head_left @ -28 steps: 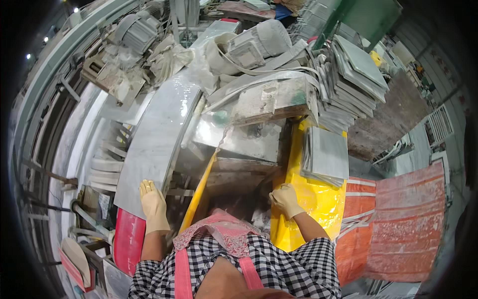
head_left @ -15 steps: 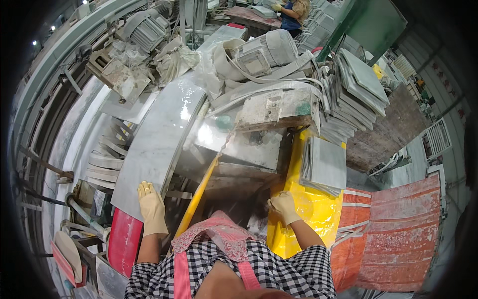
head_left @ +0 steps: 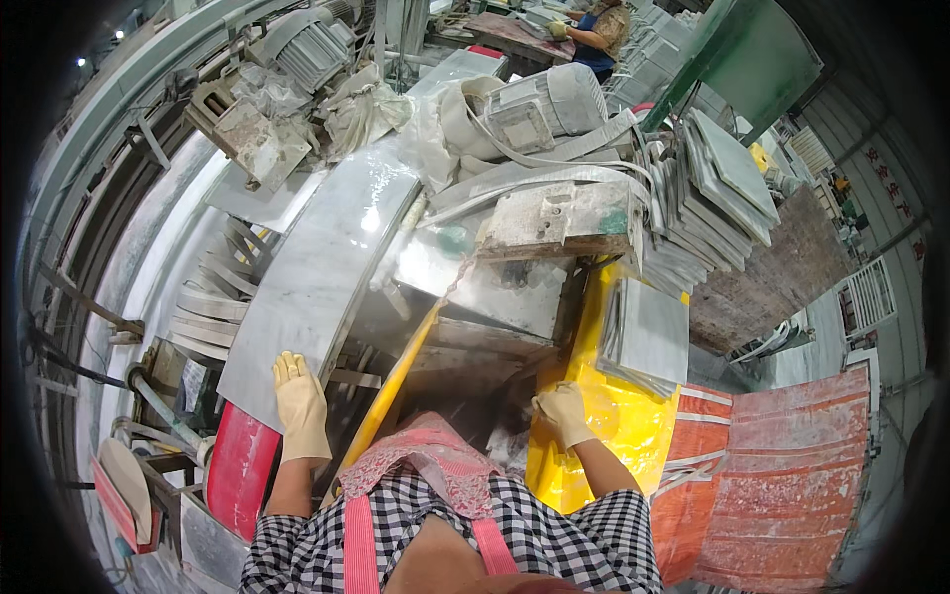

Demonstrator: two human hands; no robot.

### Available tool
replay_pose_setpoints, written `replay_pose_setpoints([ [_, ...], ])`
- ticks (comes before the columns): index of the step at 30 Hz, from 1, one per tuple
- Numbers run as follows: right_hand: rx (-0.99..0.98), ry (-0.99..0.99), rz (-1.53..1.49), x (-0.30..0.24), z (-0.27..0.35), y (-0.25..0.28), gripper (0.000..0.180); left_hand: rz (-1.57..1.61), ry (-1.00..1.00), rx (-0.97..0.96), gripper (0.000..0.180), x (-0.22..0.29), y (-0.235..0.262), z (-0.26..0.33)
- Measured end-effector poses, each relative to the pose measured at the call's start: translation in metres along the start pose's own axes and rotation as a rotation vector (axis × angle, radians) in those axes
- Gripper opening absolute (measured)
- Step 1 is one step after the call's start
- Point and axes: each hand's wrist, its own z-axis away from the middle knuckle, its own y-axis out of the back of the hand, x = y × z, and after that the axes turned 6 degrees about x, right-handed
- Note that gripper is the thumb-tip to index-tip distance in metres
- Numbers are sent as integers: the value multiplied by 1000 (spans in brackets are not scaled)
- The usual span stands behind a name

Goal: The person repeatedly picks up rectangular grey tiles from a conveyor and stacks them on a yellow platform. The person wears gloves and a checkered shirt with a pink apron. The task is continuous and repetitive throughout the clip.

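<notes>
My left hand (head_left: pixel 300 406), in a pale yellow rubber glove, lies with its fingers stretched out on the near end of a long grey marble slab (head_left: pixel 322 252). A red surface (head_left: pixel 242 470) shows below the slab's near end. My right hand (head_left: pixel 564 414), gloved alike, is curled closed against the shiny yellow plastic sheet (head_left: pixel 614 436); its fingertips and anything inside them are hidden. Between my hands a yellow tube (head_left: pixel 401 371) slants down toward my pink apron. Several grey stone tiles (head_left: pixel 653 332) lie stacked on the yellow sheet, beyond my right hand.
A dusty electric motor (head_left: pixel 549 99) with a belt stands ahead, behind a stained metal plate (head_left: pixel 544 220). More stone tiles lean in a pile (head_left: pixel 717 178) at right. Orange-red sheeting (head_left: pixel 782 475) covers the near right. A metal pipe (head_left: pixel 168 416) runs at left. A co-worker (head_left: pixel 599 40) stands far ahead.
The view has turned slightly, shifting the far machinery rightward in the picture. Both my hands keep almost the same places and poses. The far co-worker's arms have moved a little.
</notes>
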Motion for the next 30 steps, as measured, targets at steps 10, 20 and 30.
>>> replay_pose_setpoints([
  [10, 10, -13, -5, -3, 2, 4, 32, -9, 15, 13, 47, -2, -2, 5],
  [20, 17, 4, 25, -3, 2, 4, 23, -48, 19, -41, 49, -1, 8, 7],
  [30, 54, 5, 1, -2, 1, 2, 28, -88, 31, -118, 51, -1, 12, 9],
])
